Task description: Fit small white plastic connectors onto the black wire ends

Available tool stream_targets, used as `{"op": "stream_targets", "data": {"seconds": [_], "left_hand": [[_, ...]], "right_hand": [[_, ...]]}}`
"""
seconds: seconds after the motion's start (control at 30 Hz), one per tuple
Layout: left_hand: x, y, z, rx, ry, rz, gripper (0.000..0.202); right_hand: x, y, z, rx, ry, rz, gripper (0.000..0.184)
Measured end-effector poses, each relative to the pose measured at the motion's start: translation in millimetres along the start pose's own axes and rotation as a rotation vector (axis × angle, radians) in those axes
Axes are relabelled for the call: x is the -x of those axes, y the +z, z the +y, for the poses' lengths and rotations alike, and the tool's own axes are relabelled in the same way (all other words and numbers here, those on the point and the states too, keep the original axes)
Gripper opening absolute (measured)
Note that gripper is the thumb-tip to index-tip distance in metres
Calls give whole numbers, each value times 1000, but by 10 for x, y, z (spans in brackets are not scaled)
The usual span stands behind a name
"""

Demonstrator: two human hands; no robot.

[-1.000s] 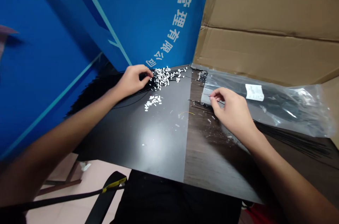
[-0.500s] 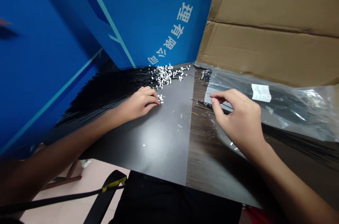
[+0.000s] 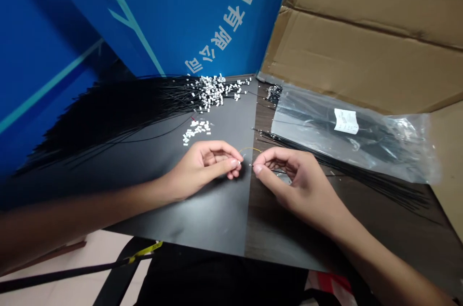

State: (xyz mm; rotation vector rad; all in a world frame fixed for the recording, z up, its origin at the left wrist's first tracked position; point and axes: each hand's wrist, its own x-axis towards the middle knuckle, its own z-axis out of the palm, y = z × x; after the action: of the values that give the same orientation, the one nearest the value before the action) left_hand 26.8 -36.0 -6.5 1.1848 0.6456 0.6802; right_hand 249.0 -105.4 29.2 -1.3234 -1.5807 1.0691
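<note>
Formerly well apart, left hand (image 3: 204, 167) and right hand (image 3: 291, 179) now meet over the black table (image 3: 202, 221), each grip pinched on a thin yellow wire (image 3: 250, 149).

The view contains one left hand (image 3: 204, 166), one right hand (image 3: 289, 183), one thin yellow wire (image 3: 251, 149), one cardboard sheet (image 3: 361, 41), one blue printed panel (image 3: 181, 17), one black sheet (image 3: 195, 214) and one wooden table (image 3: 285, 233). One clear plastic bag (image 3: 311, 123) carries one white label (image 3: 346, 121). Two heaps of white connectors are present, one larger heap (image 3: 209, 91) and one smaller heap (image 3: 195, 131), and the black wires lie in two bundles, one fanned bundle (image 3: 108, 115) and one straight bundle (image 3: 361, 181), each too dense to count individually.
</note>
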Motion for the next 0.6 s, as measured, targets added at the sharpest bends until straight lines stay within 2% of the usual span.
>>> {"op": "stream_targets", "data": {"seconds": [0.17,0.37,0.47,0.6], "left_hand": [[85,12,-53,180,-90,-30,21],[132,1,-83,193,-113,-50,14],[138,-2,-67,183,-127,-63,12],[149,5,-46,198,-126,-62,11]], "right_hand": [[8,71,32,-49,35,-34,11],[54,80,37,-27,12,-24,11],[80,85,62,93,-136,27,11],[99,98,90,332,-475,82,13]]}}
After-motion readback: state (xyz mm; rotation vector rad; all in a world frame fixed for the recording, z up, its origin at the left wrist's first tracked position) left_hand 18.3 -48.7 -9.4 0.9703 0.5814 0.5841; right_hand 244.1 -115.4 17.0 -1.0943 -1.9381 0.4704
